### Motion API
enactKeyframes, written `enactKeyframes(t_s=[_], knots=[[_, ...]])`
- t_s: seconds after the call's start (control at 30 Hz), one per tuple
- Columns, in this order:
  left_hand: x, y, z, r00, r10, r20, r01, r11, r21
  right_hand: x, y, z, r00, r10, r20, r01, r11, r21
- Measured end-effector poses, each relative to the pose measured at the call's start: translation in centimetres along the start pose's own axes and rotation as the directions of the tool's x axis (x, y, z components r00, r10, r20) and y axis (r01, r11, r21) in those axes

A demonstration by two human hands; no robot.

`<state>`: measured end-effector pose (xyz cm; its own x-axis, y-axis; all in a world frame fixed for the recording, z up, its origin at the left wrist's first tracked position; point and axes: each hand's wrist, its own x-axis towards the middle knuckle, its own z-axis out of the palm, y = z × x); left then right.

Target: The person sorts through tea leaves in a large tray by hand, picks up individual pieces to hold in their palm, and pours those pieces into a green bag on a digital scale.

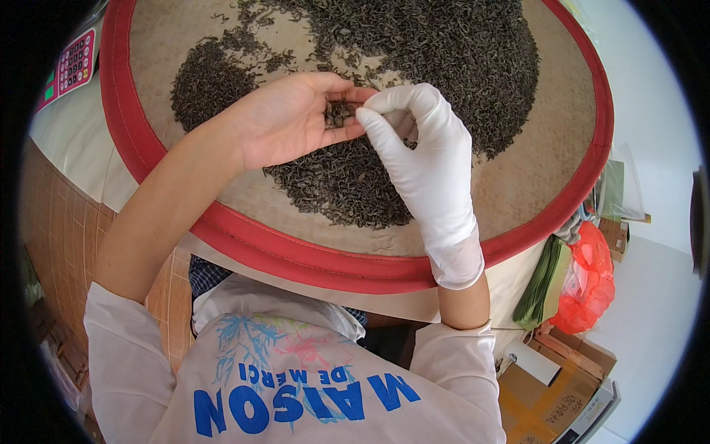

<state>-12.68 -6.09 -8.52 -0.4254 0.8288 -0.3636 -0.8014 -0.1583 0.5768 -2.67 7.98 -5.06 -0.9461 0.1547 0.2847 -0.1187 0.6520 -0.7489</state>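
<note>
Dark, curled dried leaves, which look like tea [460,66], lie in heaps on a round woven tray [355,275] with a red cloth rim. My left hand [299,114], bare and palm up, holds a small pinch of these leaves [338,112] on its fingers. At its fingertips is my right hand [419,130] in a white glove, thumb and forefinger pinched together; whether a leaf is between them cannot be told. A smaller heap [211,83] lies beyond my left wrist, and another [349,186] lies below both hands.
A pink calculator [75,64] lies left of the tray. To the right are a stack of green packets [543,283] and a red plastic bag [588,283]. Cardboard boxes [543,394] stand below them at the lower right. The tray rests on a pale tabletop [72,150].
</note>
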Motion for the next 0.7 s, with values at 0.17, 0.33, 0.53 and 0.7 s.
enactKeyframes(t_s=[0.17,0.33,0.53,0.7], knots=[[0.5,0.3,-1.4,0.99,0.089,-0.105,-0.093,0.995,-0.029,-0.3,0.3,0.2,0.836,-0.337,0.434,0.4,0.914,-0.06],[0.4,0.6,-0.9,0.979,0.131,-0.157,-0.149,0.983,-0.106,-1.9,0.7,2.4,0.694,-0.26,0.671,0.597,0.729,-0.335],[0.1,0.9,-0.6,0.967,0.165,-0.195,-0.185,0.979,-0.091,-0.8,1.8,1.4,0.862,-0.249,0.442,0.46,0.753,-0.471],[0.0,1.0,-0.9,0.966,0.17,-0.197,-0.195,0.974,-0.117,-0.6,1.4,0.8,0.85,-0.238,0.471,0.352,0.92,-0.171]])
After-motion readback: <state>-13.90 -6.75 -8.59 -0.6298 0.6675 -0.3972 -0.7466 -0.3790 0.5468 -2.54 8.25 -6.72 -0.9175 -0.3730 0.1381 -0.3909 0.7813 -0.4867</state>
